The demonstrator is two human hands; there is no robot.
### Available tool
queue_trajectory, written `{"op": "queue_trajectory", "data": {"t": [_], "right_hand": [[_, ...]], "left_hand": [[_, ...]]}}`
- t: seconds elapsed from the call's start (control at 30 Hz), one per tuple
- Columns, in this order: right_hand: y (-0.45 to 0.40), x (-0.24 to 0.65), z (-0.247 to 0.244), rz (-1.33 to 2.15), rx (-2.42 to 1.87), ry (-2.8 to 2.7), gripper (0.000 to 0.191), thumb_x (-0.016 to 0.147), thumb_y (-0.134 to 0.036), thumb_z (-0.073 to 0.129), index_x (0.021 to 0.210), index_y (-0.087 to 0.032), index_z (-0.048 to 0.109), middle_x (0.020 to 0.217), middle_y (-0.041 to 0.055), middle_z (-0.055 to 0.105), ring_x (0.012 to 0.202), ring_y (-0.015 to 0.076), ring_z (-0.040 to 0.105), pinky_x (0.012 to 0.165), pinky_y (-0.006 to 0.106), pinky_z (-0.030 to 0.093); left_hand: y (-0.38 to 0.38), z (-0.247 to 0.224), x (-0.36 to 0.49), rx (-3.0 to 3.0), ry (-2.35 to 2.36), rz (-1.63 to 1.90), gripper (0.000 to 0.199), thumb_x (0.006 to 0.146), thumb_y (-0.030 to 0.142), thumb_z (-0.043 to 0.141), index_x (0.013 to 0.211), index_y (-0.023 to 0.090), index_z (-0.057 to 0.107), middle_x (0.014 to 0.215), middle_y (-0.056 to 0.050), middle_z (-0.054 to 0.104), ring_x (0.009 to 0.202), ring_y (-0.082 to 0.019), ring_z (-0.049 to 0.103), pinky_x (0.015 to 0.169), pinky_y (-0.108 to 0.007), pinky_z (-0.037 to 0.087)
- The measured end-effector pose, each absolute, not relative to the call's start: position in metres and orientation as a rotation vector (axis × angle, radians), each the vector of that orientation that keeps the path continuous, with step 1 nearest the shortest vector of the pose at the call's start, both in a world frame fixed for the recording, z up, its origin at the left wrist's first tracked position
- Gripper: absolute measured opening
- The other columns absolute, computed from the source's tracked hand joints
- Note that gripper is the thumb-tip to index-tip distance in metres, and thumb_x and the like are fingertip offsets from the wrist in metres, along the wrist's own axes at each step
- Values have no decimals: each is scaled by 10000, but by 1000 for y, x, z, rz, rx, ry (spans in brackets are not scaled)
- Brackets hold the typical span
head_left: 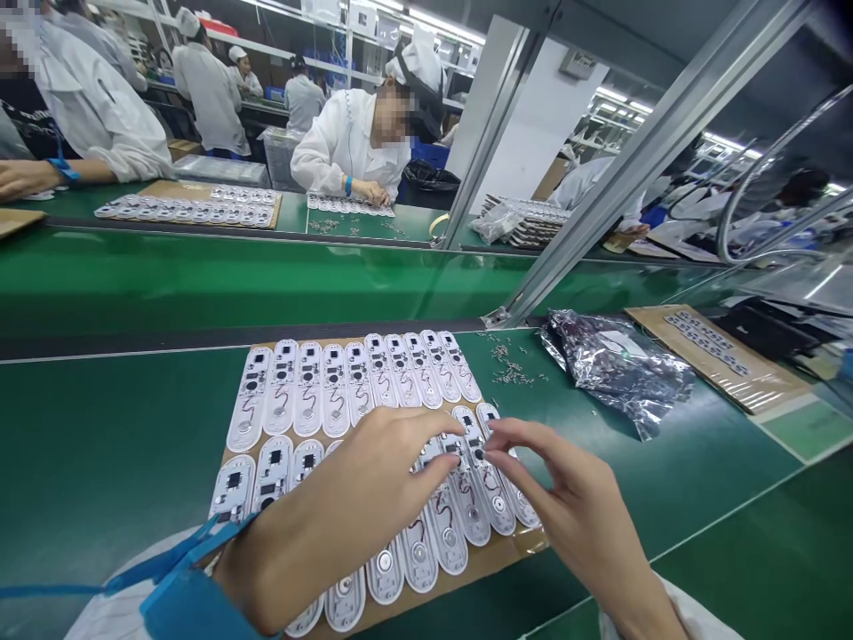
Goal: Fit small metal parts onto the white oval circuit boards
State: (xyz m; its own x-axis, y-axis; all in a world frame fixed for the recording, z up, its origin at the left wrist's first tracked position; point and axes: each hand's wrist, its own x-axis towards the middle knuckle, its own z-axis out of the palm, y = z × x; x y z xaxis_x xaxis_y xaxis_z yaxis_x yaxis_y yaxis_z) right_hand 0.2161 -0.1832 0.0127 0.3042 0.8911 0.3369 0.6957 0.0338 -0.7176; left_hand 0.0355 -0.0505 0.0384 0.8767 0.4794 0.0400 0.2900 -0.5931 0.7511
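The left hand [339,507] and right hand [573,502] meet over a white strip [497,504], one of many laid in rows on a cardboard tray [516,544] on the green table [99,480]. A blue wrist strap [179,596] circles the left wrist. The left fingers [426,437] curl down at the strip's 12 o'clock end, while the right fingers [523,444] reach in from 4 o'clock, bent and close beside them; whether they grasp a tiny part or only touch the strip, the view cannot settle. Small metal parts [510,369] lie scattered at the tray's 1 o'clock, near a foil bag [617,378] at 2 o'clock
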Motion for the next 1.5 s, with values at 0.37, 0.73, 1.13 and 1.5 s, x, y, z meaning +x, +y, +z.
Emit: {"op": "queue_trajectory", "data": {"t": [0.37, 0.73, 1.13, 1.5], "right_hand": [[-142, 189, 35, 838, -1454, -1065, 145, 906, -372, 670, 1020, -283, 679, 933, -6, 726, 883, 131, 704, 812, 234, 594], [-141, 179, 23, 1060, -1363, -892, 390, 823, -377, 749, 1153, -277, 567, 998, 33, 750, 914, 196, 716, 859, 365, 574], [-146, 178, 25, 1044, -1362, -925, 216, 884, -418, 685, 976, -263, 567, 694, -28, 724, 691, 154, 682, 730, 297, 538], [-143, 176, 28, 813, -1590, -1112, 169, 885, -420, 655, 918, -254, 662, 627, -28, 609, 575, 141, 596, 555, 268, 515]], "left_hand": [[-34, 54, 30, 2197, 391, 761, 113, 892, 132, 664, 932, 211, 733, 886, 55, 720, 816, -79, 656, 755, -196, 483], [-34, 45, 28, 2308, 317, 720, 168, 952, 147, 570, 968, 188, 732, 1021, -2, 683, 943, -115, 628, 853, -238, 494], [-19, 63, 21, 1893, 329, 385, 203, 888, 237, 670, 1043, 330, 762, 879, 29, 717, 828, -129, 656, 705, -244, 512], [-11, 49, 24, 1617, 426, 295, 206, 782, 229, 754, 979, 222, 694, 861, -3, 758, 857, -181, 730, 768, -294, 572]]}}
